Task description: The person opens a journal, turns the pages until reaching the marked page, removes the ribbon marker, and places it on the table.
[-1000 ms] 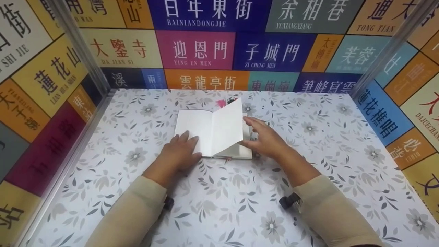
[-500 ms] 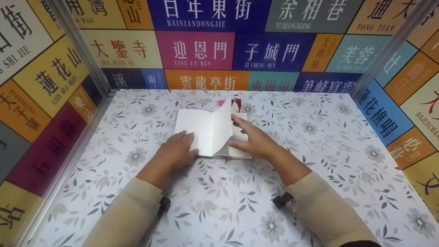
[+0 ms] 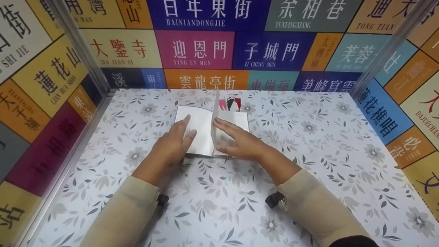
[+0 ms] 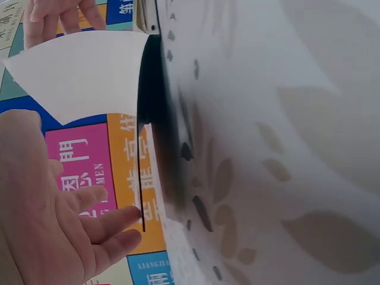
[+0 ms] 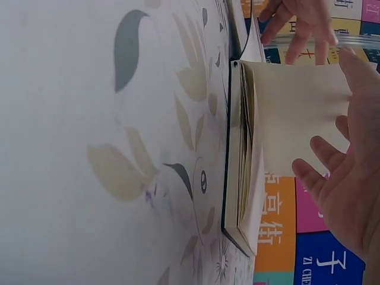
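Right hand [image 3: 241, 141], fingers outstretched, touches an upright white paper page [image 5: 291, 119] of that open, black-covered book [image 3: 200, 133]; the left hand [image 3: 169, 142], fingers loosely extended, is at its left edge.

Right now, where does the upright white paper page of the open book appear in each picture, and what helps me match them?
Head: the upright white paper page stands near the centre, almost edge-on.
Left wrist: the page spreads broadly at upper left.
Right wrist: the page is at upper right.
Shared landmark: the white-lettered orange wall panel shows in all three.
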`<state>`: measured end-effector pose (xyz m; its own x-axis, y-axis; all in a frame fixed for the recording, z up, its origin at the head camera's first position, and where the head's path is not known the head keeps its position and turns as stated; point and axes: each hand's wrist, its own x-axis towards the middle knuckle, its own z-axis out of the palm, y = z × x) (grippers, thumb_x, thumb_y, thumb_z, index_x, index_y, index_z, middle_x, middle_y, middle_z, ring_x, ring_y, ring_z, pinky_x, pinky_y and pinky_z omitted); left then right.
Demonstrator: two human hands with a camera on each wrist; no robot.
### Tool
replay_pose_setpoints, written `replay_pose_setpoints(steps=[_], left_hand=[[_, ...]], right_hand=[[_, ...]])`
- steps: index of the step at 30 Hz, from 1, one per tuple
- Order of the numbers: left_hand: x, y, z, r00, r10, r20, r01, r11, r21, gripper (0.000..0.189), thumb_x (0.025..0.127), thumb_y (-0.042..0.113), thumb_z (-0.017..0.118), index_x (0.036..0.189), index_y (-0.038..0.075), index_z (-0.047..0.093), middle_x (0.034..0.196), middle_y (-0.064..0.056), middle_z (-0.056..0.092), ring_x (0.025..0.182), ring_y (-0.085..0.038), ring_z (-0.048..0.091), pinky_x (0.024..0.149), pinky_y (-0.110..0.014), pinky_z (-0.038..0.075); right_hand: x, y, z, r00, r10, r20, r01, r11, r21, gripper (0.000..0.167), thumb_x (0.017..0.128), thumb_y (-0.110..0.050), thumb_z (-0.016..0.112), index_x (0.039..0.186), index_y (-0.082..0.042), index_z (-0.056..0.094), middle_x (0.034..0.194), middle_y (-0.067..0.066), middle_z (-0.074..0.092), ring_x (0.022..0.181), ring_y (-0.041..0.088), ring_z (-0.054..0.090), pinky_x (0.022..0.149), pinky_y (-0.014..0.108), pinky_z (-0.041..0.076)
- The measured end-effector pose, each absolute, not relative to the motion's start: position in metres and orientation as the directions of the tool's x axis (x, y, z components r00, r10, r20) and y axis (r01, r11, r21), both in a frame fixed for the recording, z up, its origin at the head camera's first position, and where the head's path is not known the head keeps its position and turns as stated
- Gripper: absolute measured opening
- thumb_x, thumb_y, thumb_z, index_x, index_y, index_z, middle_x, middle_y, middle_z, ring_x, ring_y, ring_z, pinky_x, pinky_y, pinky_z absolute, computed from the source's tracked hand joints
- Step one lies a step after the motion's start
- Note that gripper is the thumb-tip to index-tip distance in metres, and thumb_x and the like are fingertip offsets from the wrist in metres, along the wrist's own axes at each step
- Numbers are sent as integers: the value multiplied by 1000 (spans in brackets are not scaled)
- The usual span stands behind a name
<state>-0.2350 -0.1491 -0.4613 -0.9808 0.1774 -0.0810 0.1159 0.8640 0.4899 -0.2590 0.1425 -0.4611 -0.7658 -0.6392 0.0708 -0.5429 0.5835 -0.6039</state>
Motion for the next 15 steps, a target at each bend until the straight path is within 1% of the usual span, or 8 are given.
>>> replay_pose_setpoints(steps=[2,3,6,9,11,13,15], left_hand=[[-235,-148,-458,-981,175,-79,112,853,510,89,99,87,21,173,41,4,181,-8,21,158,-46,38,128,-67,34],[-235,-147,-457,-982,171,-78,107,850,516,93,96,91,23,173,41,3,181,-8,21,158,-47,38,127,-68,35],[-234,-142,-454,-984,166,-65,109,848,519,104,90,95,35,172,41,1,181,-10,19,155,-49,41,123,-71,38],[-233,-135,-452,-988,149,-40,108,857,504,112,87,93,50,173,41,0,180,-12,19,151,-52,46,119,-73,42],[-233,-131,-452,-990,135,-26,106,868,486,115,86,90,56,173,40,0,180,-12,20,149,-52,49,117,-73,44],[-233,-129,-453,-992,122,-20,98,876,472,116,86,88,58,173,38,0,180,-13,22,147,-53,50,117,-73,45],[-234,-128,-455,-994,111,-17,91,884,459,116,87,88,58,173,37,-1,179,-14,23,146,-53,51,116,-72,46]], right_hand=[[-259,140,-462,-751,-656,70,-564,583,-585,80,102,-58,65,169,-44,23,179,-20,17,168,17,20,137,50,23],[-258,139,-463,-745,-663,69,-573,584,-575,80,102,-58,65,169,-44,24,179,-21,16,168,16,20,137,50,23],[-257,137,-464,-730,-680,66,-595,584,-552,79,102,-60,64,169,-44,25,179,-23,14,168,17,21,136,51,25],[-255,136,-465,-718,-693,57,-606,584,-539,79,101,-59,65,168,-45,27,179,-24,13,167,19,22,135,53,26],[-254,136,-465,-713,-699,55,-612,582,-536,79,101,-57,66,168,-44,27,179,-24,13,167,20,23,135,53,27],[-253,136,-465,-710,-703,54,-617,582,-530,79,101,-56,67,168,-44,27,179,-24,13,167,20,23,135,53,26],[-253,136,-465,-709,-703,55,-621,584,-523,79,101,-57,67,169,-44,27,179,-23,14,167,20,24,135,52,27]])
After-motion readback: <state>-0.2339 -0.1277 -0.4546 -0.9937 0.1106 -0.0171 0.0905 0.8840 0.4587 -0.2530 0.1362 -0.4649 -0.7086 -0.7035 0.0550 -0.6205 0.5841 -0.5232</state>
